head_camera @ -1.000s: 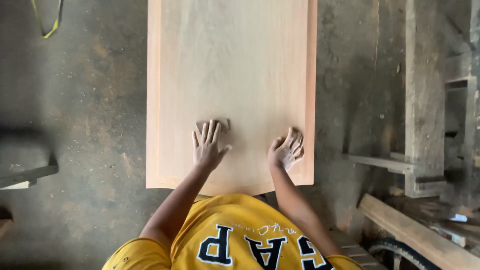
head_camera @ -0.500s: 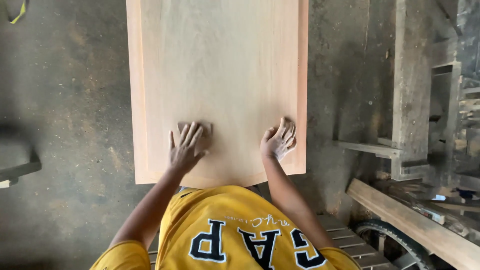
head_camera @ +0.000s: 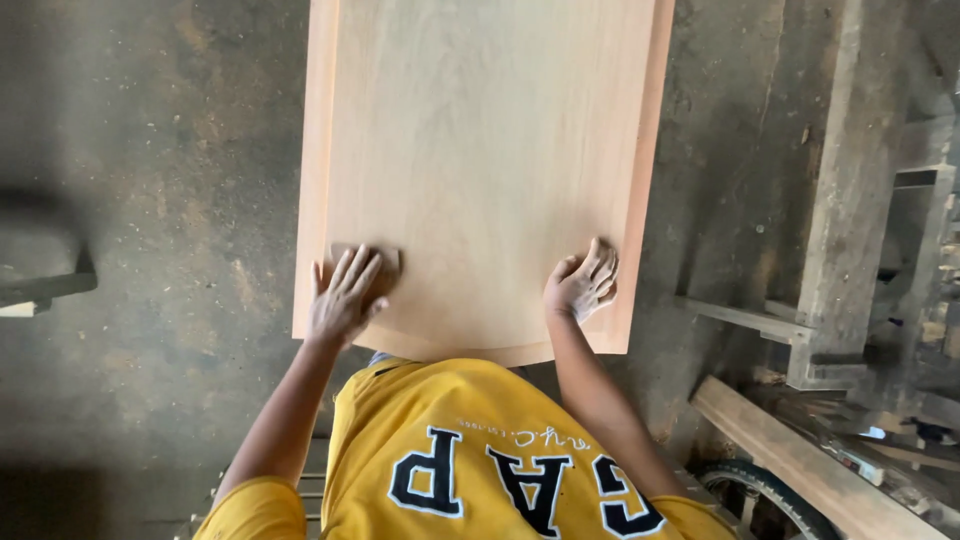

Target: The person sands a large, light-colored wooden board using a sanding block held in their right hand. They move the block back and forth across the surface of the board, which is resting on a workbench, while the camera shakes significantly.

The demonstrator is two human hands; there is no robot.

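Nearest, a yellow shirt [head_camera: 470, 450] fills the bottom of the view. Beyond it the left hand [head_camera: 345, 297] lies flat with fingers spread, pressing a small piece of sandpaper [head_camera: 385, 262] onto the pale wooden panel [head_camera: 480, 140] near its near-left corner. The right hand [head_camera: 582, 283] rests loosely curled by the panel's right edge. Further right lie wooden planks [head_camera: 800, 465] on the dusty floor [head_camera: 150, 200]

A single head-worn camera looks almost straight down from close above the person's chest, taking in the wooden panel [head_camera: 480, 160] ahead and the dusty floor [head_camera: 150, 200] around.
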